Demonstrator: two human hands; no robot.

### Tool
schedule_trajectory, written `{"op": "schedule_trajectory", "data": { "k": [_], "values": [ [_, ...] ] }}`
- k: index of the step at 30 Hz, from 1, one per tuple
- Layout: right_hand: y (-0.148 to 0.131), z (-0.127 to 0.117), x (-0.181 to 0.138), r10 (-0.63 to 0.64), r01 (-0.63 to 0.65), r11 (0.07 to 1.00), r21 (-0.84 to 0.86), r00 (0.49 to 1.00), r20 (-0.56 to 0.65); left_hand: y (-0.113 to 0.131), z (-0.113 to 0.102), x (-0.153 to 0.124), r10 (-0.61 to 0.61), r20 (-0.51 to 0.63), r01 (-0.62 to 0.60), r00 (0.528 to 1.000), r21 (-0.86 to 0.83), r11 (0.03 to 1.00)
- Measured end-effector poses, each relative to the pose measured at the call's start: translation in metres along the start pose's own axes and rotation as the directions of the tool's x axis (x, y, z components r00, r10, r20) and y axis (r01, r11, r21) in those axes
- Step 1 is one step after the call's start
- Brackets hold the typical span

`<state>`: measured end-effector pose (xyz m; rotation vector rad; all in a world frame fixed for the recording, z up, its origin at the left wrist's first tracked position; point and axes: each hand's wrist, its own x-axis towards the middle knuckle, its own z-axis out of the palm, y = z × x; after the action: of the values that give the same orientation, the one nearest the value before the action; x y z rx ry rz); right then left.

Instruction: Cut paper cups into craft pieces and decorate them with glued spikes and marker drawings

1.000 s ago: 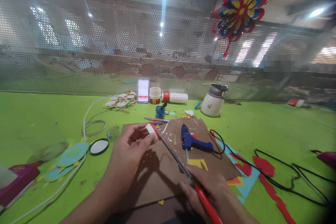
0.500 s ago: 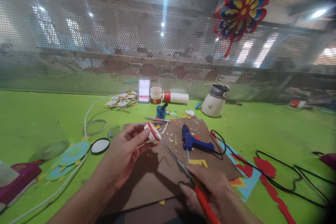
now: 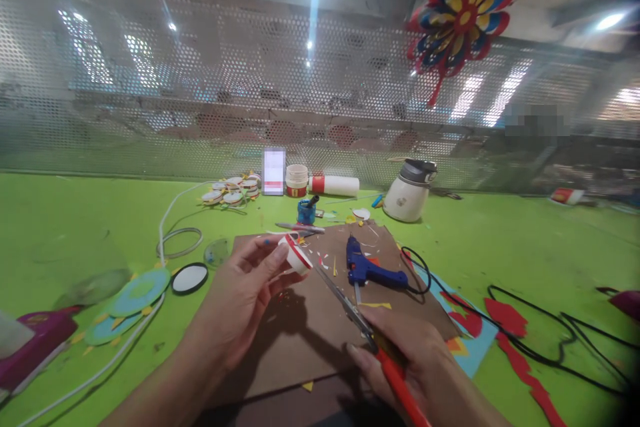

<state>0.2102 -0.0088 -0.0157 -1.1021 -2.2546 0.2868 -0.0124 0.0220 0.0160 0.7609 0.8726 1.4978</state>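
My left hand [image 3: 255, 280] pinches a small white paper-cup piece [image 3: 296, 257] with a red band, thumb against its side, tilted over the brown board. In my right hand [image 3: 400, 353] is a pair of scissors [image 3: 357, 320] with red-orange handles. The blades point up and left, their tips close to the rim of the cup piece; whether they touch it I cannot tell. A blue glue gun [image 3: 370, 271] lies on the brown board [image 3: 280, 360] beyond my right hand, among paper scraps.
Behind the board stand a blue ink jar [image 3: 307, 212], a phone [image 3: 273, 173], stacked cups [image 3: 297, 181], a cup stack on its side [image 3: 334, 185] and a white jug [image 3: 407, 193]. Black cable [image 3: 530, 340] and red paper [image 3: 505, 317] lie right, blue-green discs [image 3: 140, 290] left.
The cup piece has turned and shifted slightly right in my left hand. The scissors have moved a little right and down, and a thin white strip beside the cup piece has changed position.
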Motion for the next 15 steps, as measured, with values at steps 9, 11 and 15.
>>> {"op": "schedule_trajectory", "data": {
  "k": [9, 11, 15],
  "values": [
    [0.0008, -0.0017, -0.0035, 0.044, -0.041, 0.997, -0.068, 0.998, 0.044, 0.0006, -0.0028, 0.0035, 0.015, -0.005, -0.015, 1.0, 0.011, 1.0],
    [0.002, -0.001, -0.0035, 0.057, -0.052, 0.995, -0.084, 0.996, 0.064, -0.0009, -0.0029, 0.0032, 0.034, -0.015, -0.033, 0.999, 0.032, 0.999],
    [0.0026, -0.0007, -0.0028, 0.052, -0.047, 0.996, -0.073, 0.997, 0.057, -0.0028, -0.0027, 0.0022, 0.031, -0.012, -0.03, 0.999, 0.067, 0.997]
  ]
}}
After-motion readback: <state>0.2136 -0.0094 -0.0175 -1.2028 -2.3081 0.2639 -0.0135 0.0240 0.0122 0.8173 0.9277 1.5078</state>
